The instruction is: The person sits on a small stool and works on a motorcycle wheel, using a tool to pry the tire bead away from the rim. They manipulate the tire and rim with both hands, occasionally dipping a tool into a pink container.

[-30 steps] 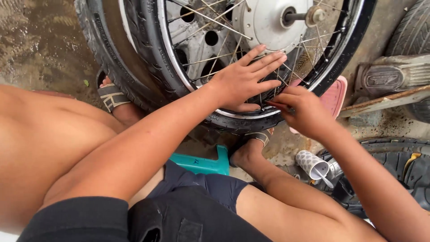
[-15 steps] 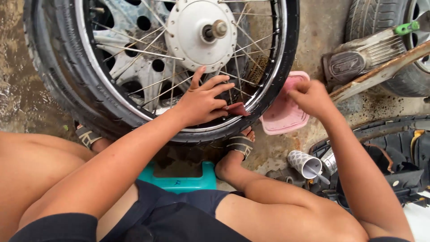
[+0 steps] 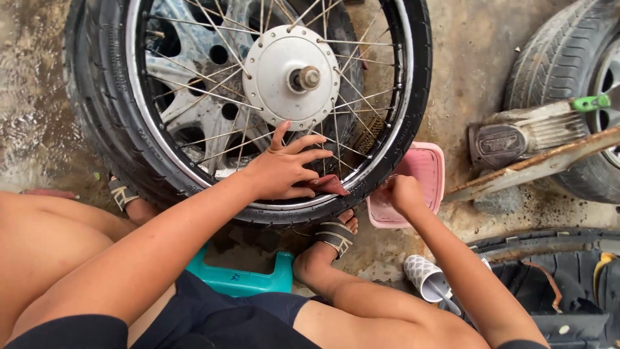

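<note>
A spoked motorcycle wheel (image 3: pixel 413 97) with a black tyre and silver hub (image 3: pixel 292 76) stands upright in front of me. My left hand (image 3: pixel 284 167) lies spread on the spokes and lower rim, pressing a small reddish-brown piece (image 3: pixel 328 185) against the rim. My right hand (image 3: pixel 402 194) is curled at the near edge of a pink square tub (image 3: pixel 423 169) on the ground just right of the wheel; whether it holds anything is hidden. My sandalled feet (image 3: pixel 334 234) brace the tyre from below.
I sit on a teal stool (image 3: pixel 245 279). A patterned cup (image 3: pixel 423 276) lies by my right leg. A car tyre (image 3: pixel 549 71) with a rusty bar (image 3: pixel 536 165) across it stands at the right; another black tyre (image 3: pixel 568 271) lies at lower right. The concrete floor is wet.
My view has shifted so the wheel sits lower and more central. My right hand moved off the rim down to the pink tub. My left hand stayed on the spokes.
</note>
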